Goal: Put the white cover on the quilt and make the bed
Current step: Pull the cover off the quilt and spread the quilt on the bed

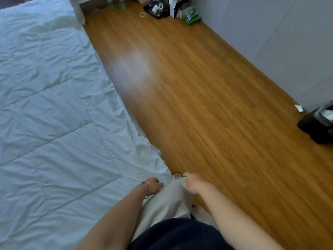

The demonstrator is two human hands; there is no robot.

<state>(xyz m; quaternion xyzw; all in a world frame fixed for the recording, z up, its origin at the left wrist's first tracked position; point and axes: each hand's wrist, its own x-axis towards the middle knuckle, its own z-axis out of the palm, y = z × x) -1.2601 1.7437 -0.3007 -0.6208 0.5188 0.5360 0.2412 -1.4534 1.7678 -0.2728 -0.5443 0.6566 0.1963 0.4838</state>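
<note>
The white quilt (54, 109) lies spread over the bed on the left, wrinkled, with stitched squares showing. Its near right corner (166, 171) hangs at the bed's edge by my leg. My left hand (154, 185), wearing a thin bracelet, reaches down at that edge with its fingers curled over the fabric; the fingertips are hidden behind my light trousers. My right hand (192, 183) is just right of the corner, with its fingers curled toward the corner's tip. I cannot tell a separate cover from the quilt.
A pillow (36, 8) lies at the head of the bed. A wooden floor (198, 96) runs along the bed's right side. Bottles and a cluttered black tray (156, 9) stand at the far end. A black bin (319, 123) sits by the grey wall at right.
</note>
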